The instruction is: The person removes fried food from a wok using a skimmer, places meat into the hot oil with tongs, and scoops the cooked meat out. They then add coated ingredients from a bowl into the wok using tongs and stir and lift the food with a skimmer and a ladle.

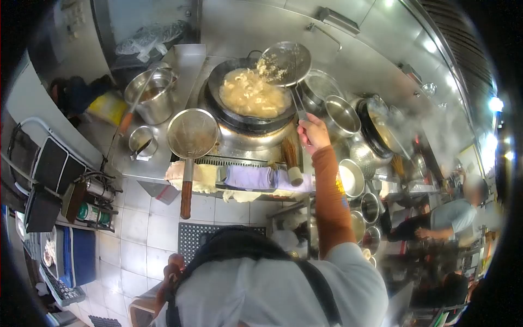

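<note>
My right hand (312, 132) is closed round the handle of a mesh strainer (294, 57). The strainer tilts over the far right rim of a black wok (215, 90), with small pale food bits (269, 71) along its lower left side. Pale chunks in a bubbling, cloudy liquid (251, 95) fill much of the wok. Low beside my body, my left hand (174, 266) has its fingers curled; whether they hold anything is hidden. A second strainer (192, 133) with a wooden handle rests at the counter's front, left of the wok.
A steel pot (151, 95) with a ladle and a small steel cup (143, 140) stand left. Folded cloths (248, 177) and a bamboo brush (290, 155) lie along the stove front. Right are metal pots (342, 116), a second steaming wok (381, 131) and a co-worker (455, 215).
</note>
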### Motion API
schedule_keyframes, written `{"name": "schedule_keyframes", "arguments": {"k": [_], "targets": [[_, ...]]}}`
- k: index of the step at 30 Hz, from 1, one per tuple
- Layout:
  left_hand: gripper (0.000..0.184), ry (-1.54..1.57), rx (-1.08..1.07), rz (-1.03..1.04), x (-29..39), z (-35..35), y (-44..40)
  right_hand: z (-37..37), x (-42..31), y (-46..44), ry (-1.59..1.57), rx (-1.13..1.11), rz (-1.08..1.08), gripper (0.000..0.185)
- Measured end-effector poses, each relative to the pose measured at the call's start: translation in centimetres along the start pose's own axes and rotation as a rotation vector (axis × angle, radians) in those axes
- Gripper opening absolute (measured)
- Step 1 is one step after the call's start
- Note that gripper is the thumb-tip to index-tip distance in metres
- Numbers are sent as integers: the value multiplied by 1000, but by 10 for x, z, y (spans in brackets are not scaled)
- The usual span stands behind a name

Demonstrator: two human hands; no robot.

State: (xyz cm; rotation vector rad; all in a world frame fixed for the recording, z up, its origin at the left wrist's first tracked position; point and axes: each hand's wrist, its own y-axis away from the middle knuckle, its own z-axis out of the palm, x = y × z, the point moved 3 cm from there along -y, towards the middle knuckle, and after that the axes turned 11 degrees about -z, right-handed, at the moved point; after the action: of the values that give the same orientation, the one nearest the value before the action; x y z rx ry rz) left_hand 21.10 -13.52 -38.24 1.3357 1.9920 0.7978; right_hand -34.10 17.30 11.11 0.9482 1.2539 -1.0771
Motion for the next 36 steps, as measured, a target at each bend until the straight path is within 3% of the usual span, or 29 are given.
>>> {"name": "schedule_keyframes", "arguments": {"k": [2, 3, 5, 7, 9, 12, 14, 17, 20, 21, 26, 32, 36], "targets": [[14, 112, 115, -3, -6, -16, 9, 3, 3, -2, 40, 32, -3, 60], [15, 170, 170, -5, -7, -20, 13, -1, 7, -11, 98, 34, -23, 51], [18, 81, 91, 11, -1, 5, 2, -22, 15, -35, 209, 35, -60, 34], [23, -9, 27, 14, -3, 17, -13, -39, -1, -54, 368, 14, -69, 40], [23, 603, -182, -190, -13, 14, 5, -55, 2, -82, 474, -45, -81, 43], [20, 285, 22, -23, -7, 11, 20, -63, 27, -115, 514, -140, 11, 47], [19, 256, 69, 7, -4, 15, 29, -62, 57, -121, 533, -196, 93, 50], [18, 246, 153, 38, -1, 20, 40, -36, 107, -114, 52, -194, 309, 57], [18, 213, 367, 143, 3, 21, 50, -20, 104, -85, -440, -180, 382, 62], [17, 195, 294, 102, -1, 23, 50, -17, 98, -78, -472, -187, 381, 62], [16, 197, 165, 1, -7, 19, 44, -20, 67, -55, -533, -223, 316, 64], [14, 185, 160, -13, -6, 1, 26, -26, 13, -27, -185, -104, 54, 66], [13, 189, 174, -11, -4, -8, 15, -29, 13, -21, -91, -43, 26, 66]]}}
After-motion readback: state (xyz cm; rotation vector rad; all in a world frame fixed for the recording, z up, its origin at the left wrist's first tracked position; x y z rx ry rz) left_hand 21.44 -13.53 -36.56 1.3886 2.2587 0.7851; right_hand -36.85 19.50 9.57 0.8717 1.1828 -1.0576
